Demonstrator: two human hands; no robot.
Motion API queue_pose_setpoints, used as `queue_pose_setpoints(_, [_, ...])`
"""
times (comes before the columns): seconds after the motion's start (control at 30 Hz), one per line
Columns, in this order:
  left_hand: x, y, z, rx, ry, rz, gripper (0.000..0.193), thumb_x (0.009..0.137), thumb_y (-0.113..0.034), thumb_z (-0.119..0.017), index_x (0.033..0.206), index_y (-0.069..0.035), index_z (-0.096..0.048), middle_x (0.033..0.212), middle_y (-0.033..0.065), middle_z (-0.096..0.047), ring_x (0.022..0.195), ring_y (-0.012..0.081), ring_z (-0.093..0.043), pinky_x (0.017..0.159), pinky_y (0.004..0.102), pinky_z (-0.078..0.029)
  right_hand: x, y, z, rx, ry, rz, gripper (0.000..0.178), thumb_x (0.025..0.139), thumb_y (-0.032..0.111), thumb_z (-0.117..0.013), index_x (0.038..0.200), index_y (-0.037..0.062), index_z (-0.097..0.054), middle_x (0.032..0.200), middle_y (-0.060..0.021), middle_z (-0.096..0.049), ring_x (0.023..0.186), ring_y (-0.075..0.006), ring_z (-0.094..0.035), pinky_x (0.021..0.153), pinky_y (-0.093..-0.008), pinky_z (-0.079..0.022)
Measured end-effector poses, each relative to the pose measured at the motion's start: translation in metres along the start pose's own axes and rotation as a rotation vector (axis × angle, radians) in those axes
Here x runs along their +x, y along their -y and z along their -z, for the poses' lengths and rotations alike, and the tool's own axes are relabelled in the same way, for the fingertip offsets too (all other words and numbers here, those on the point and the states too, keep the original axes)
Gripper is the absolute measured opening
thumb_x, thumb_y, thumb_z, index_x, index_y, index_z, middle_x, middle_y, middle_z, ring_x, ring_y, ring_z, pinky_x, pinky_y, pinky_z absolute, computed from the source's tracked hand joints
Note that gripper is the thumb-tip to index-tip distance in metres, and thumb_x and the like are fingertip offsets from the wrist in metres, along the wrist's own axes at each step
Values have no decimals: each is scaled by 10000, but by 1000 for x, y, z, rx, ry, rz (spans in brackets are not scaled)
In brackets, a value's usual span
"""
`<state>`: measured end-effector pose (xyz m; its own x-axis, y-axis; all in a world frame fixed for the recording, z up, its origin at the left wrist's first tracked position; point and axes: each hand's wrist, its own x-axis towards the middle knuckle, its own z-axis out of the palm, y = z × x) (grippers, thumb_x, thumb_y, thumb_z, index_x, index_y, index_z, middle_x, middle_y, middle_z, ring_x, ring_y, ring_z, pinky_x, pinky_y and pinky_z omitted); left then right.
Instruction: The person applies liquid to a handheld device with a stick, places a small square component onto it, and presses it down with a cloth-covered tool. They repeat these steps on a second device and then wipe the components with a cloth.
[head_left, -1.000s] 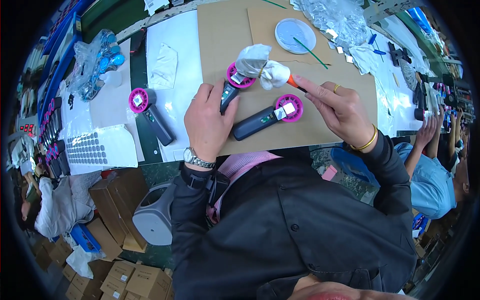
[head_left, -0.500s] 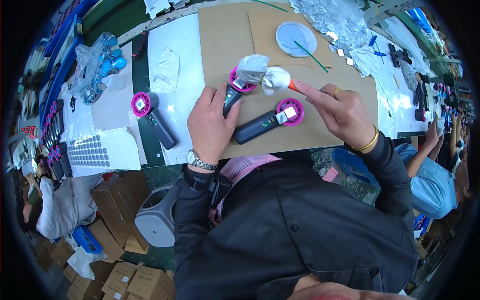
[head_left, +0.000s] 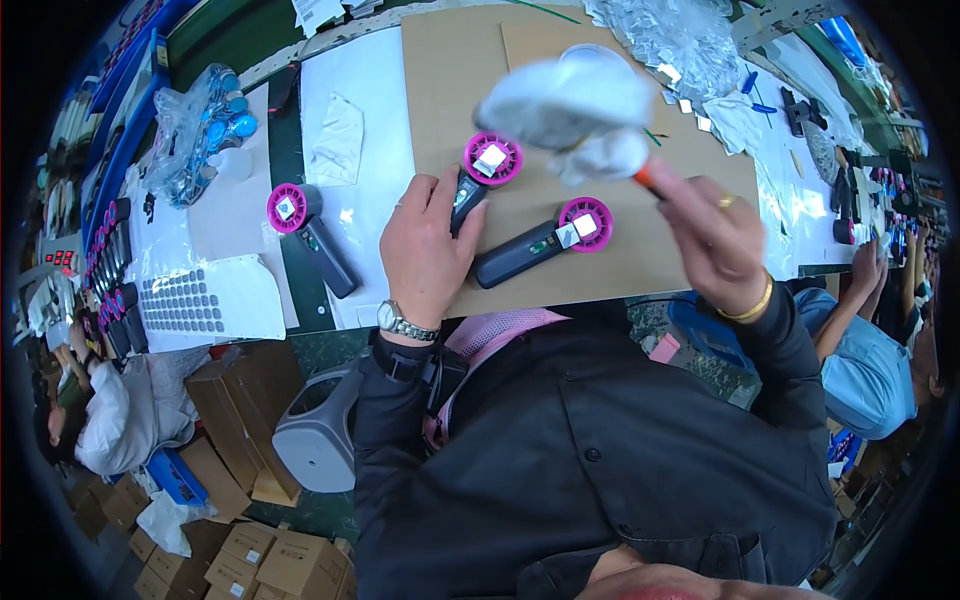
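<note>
My left hand (head_left: 428, 245) is wrapped round the dark handle of a small handheld fan (head_left: 493, 158); its round pink head faces up with a white square on it. In my right hand (head_left: 718, 245) is the orange handle of a hammer (head_left: 570, 110), its head bundled in white cloth and smeared by motion. The hammer head hangs over the board, to the right of the held fan and apart from it. A second pink-headed fan (head_left: 520, 255) lies between my hands, a white square on its head. Left of my left hand lies a third fan (head_left: 325, 262).
Brown cardboard (head_left: 640, 265) covers the table's middle. A round, pale dish (head_left: 600, 55) is partly hidden behind the hammer. Clear plastic bags (head_left: 660, 45) lie far right. At left are a bag of blue-capped pieces (head_left: 215, 125) and a sheet of grey stickers (head_left: 185, 303). Co-workers sit on both sides.
My right hand has swung the hammer up and to the right, off the held fan's head, which now shows fully. My left hand keeps its hold on that fan.
</note>
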<state>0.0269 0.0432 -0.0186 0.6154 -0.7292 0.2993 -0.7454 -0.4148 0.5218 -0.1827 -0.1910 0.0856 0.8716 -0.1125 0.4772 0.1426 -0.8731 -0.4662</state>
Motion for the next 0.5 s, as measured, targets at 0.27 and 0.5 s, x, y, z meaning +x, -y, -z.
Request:
queue_pose_setpoints(0.27, [0,2,-3,-7,-12,-12,481,912,-236,-857,1333,-39,-731,1068,131,-668,920,355,-699,755,445,-564,0,-7,-8,12,186,-113,581,928,-138,-746,1482,34,-705,790,-133,-620,658,-235,-583,621,-364,-463])
queue_pose_setpoints(0.5, [0,3,-2,-18,1,-7,484,913,-234,-855,1338,-39,-730,1069,131,-669,918,354,-698,757,446,-564,12,8,6,4,46,-52,584,926,-163,-725,1481,19,-701,780,-126,-606,654,-238,-574,613,-354,-449])
